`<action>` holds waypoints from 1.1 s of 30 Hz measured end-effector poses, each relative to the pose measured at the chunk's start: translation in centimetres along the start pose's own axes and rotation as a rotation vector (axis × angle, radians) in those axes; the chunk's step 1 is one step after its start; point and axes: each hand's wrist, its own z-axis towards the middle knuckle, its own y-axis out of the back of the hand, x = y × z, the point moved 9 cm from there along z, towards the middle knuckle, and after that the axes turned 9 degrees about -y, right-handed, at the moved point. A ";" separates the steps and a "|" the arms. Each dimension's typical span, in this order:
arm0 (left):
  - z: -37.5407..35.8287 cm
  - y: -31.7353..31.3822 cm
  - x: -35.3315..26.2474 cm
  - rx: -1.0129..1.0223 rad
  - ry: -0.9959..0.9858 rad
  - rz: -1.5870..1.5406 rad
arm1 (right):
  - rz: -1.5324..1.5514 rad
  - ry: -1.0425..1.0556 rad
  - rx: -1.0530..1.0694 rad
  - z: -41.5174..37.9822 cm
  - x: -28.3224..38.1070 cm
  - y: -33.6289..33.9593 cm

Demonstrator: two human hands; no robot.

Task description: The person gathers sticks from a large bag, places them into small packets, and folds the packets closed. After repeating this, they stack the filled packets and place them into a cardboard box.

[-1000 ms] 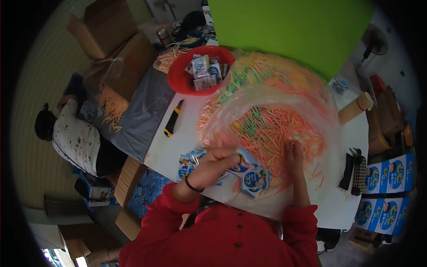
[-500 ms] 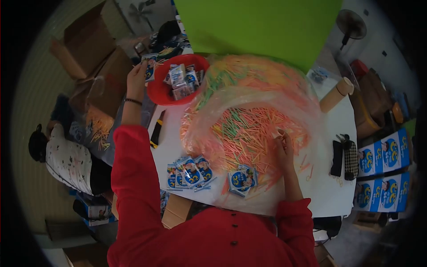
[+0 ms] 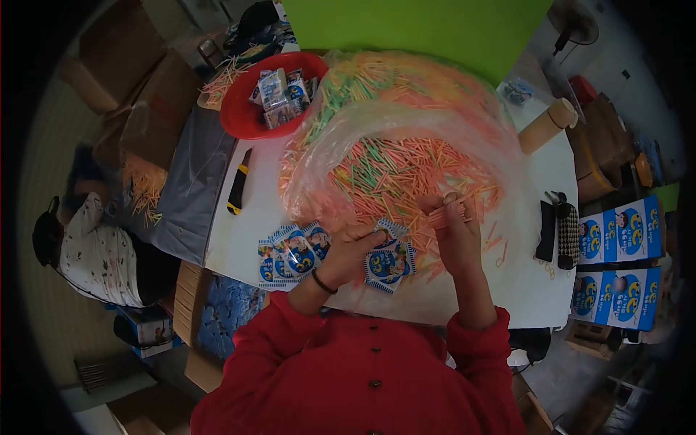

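Note:
My left hand (image 3: 348,254) is closed at the front of the table, its fingers on a small blue-and-white printed packet (image 3: 391,230). Just below that packet lie more of the same packets (image 3: 390,267), and another group of packets (image 3: 293,254) is fanned out left of my wrist. Pinched in my right hand (image 3: 461,235) is a small bundle of thin pink sticks (image 3: 441,216). Behind both hands, a large clear plastic bag (image 3: 362,119) lies open, full of loose pink, green and yellow sticks (image 3: 395,174).
A red bowl (image 3: 232,109) with wrapped packs stands at back left, near a yellow-black box cutter (image 3: 238,190). A tan cylinder (image 3: 547,127) and a checked pouch (image 3: 568,235) sit at right. Printed boxes (image 3: 629,235) are stacked beyond. A person (image 3: 98,250) bends over at left.
My left hand has come from beside the red bowl to the front middle, bringing a packet. My right hand has lifted slightly, with a bundle of sticks now visible in it. The view has shifted.

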 end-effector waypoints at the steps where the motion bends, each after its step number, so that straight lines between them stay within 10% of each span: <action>1: 0.0 -0.2 0.2 -0.003 0.005 -0.003 | -0.039 -0.014 0.043 -0.4 0.2 -1.3; 14: -0.1 -1.0 -0.8 0.018 -0.081 0.067 | -0.324 -0.024 0.267 -0.7 -1.8 -5.9; 16: -0.1 -1.1 -0.8 0.000 -0.075 0.006 | -0.891 0.182 0.308 -1.2 -1.2 -7.2; 22: 0.0 -2.4 0.8 0.009 0.042 -0.363 | -1.212 0.283 0.378 -2.5 0.2 -8.8; 28: -1.6 -2.0 -2.7 0.057 -0.282 -0.162 | -0.796 0.245 0.260 -2.6 4.1 -7.4; 33: -6.4 4.0 -6.5 -0.431 -0.259 0.199 | -0.657 0.207 -0.001 -3.4 4.8 -0.6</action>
